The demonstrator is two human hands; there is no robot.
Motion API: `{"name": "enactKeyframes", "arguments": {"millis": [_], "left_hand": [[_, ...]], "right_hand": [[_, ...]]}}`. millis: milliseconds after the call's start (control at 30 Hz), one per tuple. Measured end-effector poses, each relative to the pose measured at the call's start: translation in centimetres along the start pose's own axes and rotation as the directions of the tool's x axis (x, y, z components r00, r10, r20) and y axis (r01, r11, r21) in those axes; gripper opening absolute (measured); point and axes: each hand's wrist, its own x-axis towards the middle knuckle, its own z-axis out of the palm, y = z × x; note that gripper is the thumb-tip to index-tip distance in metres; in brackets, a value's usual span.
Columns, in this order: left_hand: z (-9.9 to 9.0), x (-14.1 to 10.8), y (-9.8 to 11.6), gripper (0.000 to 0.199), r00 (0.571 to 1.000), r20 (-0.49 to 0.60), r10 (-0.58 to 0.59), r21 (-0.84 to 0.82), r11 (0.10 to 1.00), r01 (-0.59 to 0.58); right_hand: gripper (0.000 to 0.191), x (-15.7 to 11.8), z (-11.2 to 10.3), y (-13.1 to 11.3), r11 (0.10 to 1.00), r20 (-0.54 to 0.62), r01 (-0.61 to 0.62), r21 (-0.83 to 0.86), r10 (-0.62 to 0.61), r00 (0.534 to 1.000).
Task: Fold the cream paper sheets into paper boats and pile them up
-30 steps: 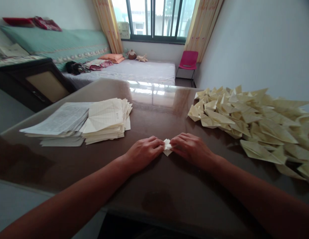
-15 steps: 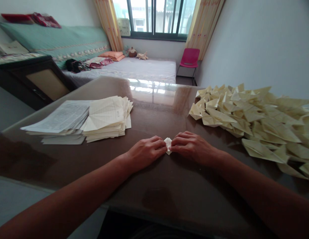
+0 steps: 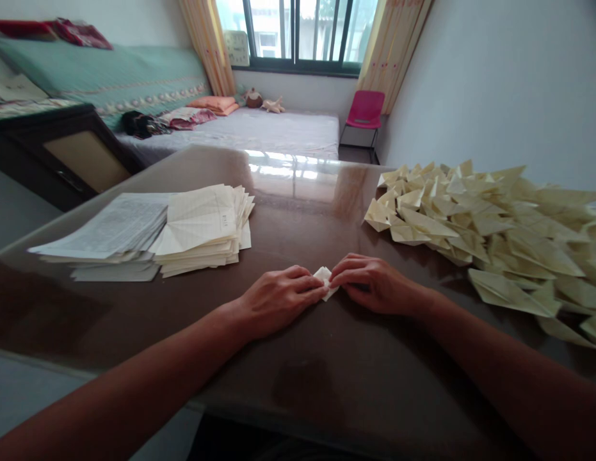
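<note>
A small folded piece of cream paper (image 3: 322,274) lies on the brown table (image 3: 298,358) between my hands, its middle partly covered by fingertips. My left hand (image 3: 284,296) rests on the table with its fingers together, the tips pressing on the paper's left and lower part. From the other side, my right hand (image 3: 369,282) pinches the paper's right edge between thumb and fingers. Closest to my left hand is a stack of creased cream sheets (image 3: 196,224). To the right of my right hand spreads a pile of folded paper boats (image 3: 470,218).
Beside the cream stack lies a stack of printed sheets (image 3: 105,224). Beyond the table are a bed (image 3: 288,131), a pink chair (image 3: 365,110) by the wall and a dark cabinet (image 3: 62,153) at the left. A window (image 3: 298,38) is at the back.
My left fingertips have slid right across the paper. My right hand has lifted and curled slightly, its fingers now pinching at the paper's right edge; more of the paper's top shows.
</note>
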Motion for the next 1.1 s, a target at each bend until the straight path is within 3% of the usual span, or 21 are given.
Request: {"name": "enactKeyframes", "arguments": {"millis": [233,367,500,567,633,700,767,867,1000,1100], "left_hand": [[-0.5,0.0,0.2,0.030,0.994,0.105,0.001,0.011,1.000,-0.003],[-0.7,0.5,0.6,0.026,0.985,0.169,-0.034,0.012,0.999,0.033],[-0.8,0.7,1.0,0.024,0.985,0.172,-0.028,0.019,1.000,0.025],[-0.7,0.6,1.1,0.025,0.984,0.176,-0.026,0.041,0.999,0.019],[-0.6,0.5,1.2,0.026,0.981,0.190,-0.030,0.068,0.998,0.017],[-0.5,0.4,1.4,0.026,0.979,0.201,-0.027,0.085,0.996,0.010],[-0.4,0.3,1.5,0.027,0.981,0.191,-0.024,0.087,0.996,0.008],[-0.3,0.3,1.6,0.027,0.989,0.143,-0.031,0.065,0.998,0.022],[-0.2,0.3,1.3,0.027,0.996,0.082,-0.024,0.012,1.000,0.023],[0.0,0.3,1.0,0.027,0.999,0.045,-0.028,-0.034,0.999,0.030]], "right_hand": [[0.036,0.4,-1.0,-1.0,0.992,0.110,0.074,-0.105,-0.062,0.992],[0.030,0.6,-1.3,-1.7,0.979,0.153,0.059,-0.196,-0.029,0.988],[0.037,0.6,-1.1,-1.7,0.993,0.131,0.039,-0.113,-0.024,0.991],[0.036,0.5,-0.6,-1.4,0.999,0.066,-0.022,-0.050,0.025,0.998],[0.025,0.5,0.3,-1.1,0.984,-0.057,-0.176,-0.029,0.174,0.983],[0.015,0.6,1.2,-1.0,0.932,-0.155,-0.356,-0.070,0.342,0.927],[0.020,0.8,2.0,-1.1,0.873,-0.182,-0.463,-0.151,0.436,0.881],[0.020,1.1,2.4,-1.3,0.844,-0.155,-0.511,-0.166,0.489,0.858],[0.013,1.3,1.9,-1.3,0.835,-0.096,-0.548,0.058,0.551,0.829],[0.008,1.3,1.6,-1.4,0.838,-0.080,-0.520,0.164,0.537,0.840]]}}
